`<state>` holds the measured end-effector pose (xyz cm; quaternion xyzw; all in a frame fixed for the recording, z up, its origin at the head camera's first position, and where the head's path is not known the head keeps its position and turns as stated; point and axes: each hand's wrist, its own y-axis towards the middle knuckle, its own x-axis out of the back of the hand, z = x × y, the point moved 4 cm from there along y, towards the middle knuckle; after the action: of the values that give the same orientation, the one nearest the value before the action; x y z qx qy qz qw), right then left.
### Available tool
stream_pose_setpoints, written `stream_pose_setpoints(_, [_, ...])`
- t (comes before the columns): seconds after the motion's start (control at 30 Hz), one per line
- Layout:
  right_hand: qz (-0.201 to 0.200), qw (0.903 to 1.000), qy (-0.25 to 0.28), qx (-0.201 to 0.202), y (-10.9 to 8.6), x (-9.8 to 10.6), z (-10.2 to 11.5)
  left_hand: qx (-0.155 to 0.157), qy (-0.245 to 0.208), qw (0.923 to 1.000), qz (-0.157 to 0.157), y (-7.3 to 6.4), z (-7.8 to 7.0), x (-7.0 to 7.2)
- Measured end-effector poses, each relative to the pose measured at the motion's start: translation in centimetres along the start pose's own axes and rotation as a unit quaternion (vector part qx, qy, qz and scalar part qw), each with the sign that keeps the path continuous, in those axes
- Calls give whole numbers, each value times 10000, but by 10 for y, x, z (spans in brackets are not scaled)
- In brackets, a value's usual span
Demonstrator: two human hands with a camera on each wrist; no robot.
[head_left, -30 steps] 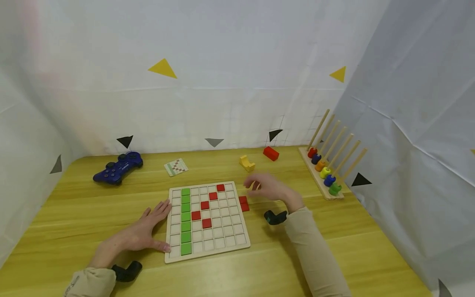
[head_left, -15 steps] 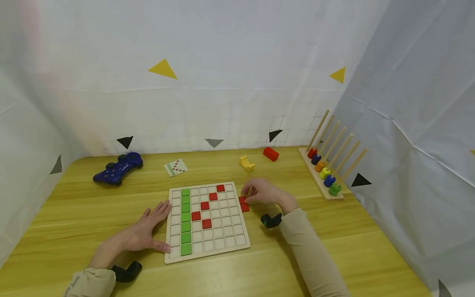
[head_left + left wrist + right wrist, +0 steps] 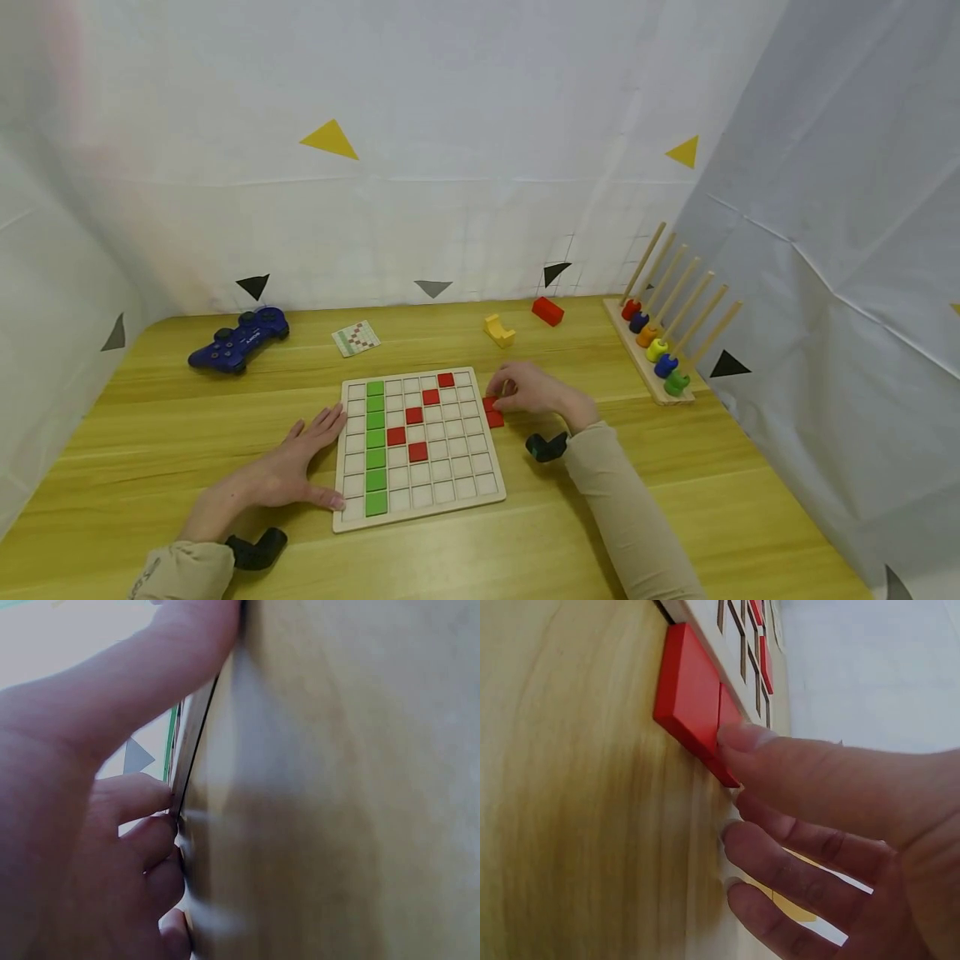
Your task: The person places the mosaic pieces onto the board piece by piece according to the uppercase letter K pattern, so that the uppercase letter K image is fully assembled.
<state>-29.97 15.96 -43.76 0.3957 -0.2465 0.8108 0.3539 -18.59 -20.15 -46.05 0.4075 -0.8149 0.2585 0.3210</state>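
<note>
A wooden grid board (image 3: pixel 463 464) lies flat, with a column of green tiles (image 3: pixel 376 457) and several red tiles (image 3: pixel 414 415) in its cells. My left hand (image 3: pixel 285 475) rests at the board's left edge, fingers spread and thumb on the near left corner. Two loose red tiles lie side by side against the board's right edge. My right hand (image 3: pixel 536 388) pinches the farther red tile (image 3: pixel 728 709), thumb on its top and index finger at its far side. The nearer red tile (image 3: pixel 694 682) sits free beside it on the table.
Behind the board lies a small pattern card (image 3: pixel 356 338). A blue game controller (image 3: pixel 238 340) is at the back left. A yellow curved block (image 3: pixel 498 330) and a red block (image 3: pixel 548 311) lie beyond my right hand. A peg stand (image 3: pixel 645 358) with coloured pieces stands on the right.
My right hand has come down and slightly left from above the loose red tiles, and its thumb and index finger have closed on the farther one. The left hand has not moved.
</note>
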Motion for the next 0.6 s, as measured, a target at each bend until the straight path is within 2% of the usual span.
stream_pose_setpoints(0.6, [-47,9999,-129,3,4,-4,-3,-41,30,10000,-24,-1,0,0])
